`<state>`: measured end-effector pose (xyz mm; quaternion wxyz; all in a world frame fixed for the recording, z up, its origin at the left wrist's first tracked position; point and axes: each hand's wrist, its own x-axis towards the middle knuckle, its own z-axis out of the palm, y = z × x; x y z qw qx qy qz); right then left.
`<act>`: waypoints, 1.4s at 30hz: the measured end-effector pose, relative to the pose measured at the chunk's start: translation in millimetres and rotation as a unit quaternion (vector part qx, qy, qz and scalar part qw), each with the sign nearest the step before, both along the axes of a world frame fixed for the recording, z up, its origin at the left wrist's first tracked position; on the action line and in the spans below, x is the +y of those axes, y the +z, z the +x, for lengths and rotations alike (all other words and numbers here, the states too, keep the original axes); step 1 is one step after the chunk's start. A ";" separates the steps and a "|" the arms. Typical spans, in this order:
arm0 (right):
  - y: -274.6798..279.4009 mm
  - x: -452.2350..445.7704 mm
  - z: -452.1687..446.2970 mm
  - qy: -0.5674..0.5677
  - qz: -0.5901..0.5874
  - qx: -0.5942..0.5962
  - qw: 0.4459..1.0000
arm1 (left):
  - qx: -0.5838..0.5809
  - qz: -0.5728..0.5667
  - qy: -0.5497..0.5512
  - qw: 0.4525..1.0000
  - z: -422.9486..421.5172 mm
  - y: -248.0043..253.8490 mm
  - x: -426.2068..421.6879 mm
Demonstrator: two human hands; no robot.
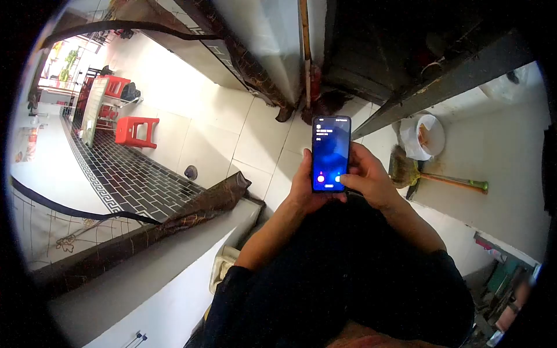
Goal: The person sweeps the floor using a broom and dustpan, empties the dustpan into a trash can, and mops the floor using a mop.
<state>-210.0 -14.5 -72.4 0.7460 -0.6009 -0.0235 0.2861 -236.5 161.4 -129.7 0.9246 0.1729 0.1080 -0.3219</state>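
A smartphone (331, 153) with a lit blue screen is held upright in front of my body. Small white text shows near the top of its screen, with round red and light icons near the bottom. My left hand (303, 188) is wrapped around the phone's left side and lower edge. My right hand (369, 177) is at the phone's right side, its thumb over the lower right of the screen by the light icon. The fingers behind the phone are hidden.
A red plastic stool (137, 131) stands by a table (96, 111) on the left. Dark door frames flank the tiled floor (255, 130). To the right are a broom (447, 181) and a white bag-lined bowl (430, 137). A stick-handled mop (325, 104) leans ahead.
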 end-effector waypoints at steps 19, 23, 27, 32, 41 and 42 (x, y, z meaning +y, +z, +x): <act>-23.3 7.3 -1.5 -0.016 -0.049 -0.030 0.998 | 0.002 0.003 0.025 1.000 -0.9 -11.3 -1.9; -36.7 3.8 4.0 -0.116 -0.058 0.036 0.991 | 0.002 0.007 0.023 1.000 -2.8 -6.3 -3.7; -30.3 -3.7 7.6 -0.154 0.053 0.153 0.975 | -0.036 -0.016 0.011 0.999 -4.5 -7.5 -6.1; -39.8 -1.7 6.6 -0.183 0.047 0.181 0.965 | -0.001 0.017 0.015 1.000 -10.0 -10.0 -3.1; -71.9 -13.4 -5.9 -0.070 -0.054 0.168 0.982 | -0.246 0.071 0.163 0.953 -16.1 89.0 56.0; -76.4 -17.1 -7.5 -0.055 -0.069 0.156 0.984 | -0.311 0.077 0.190 0.928 -23.1 111.1 56.1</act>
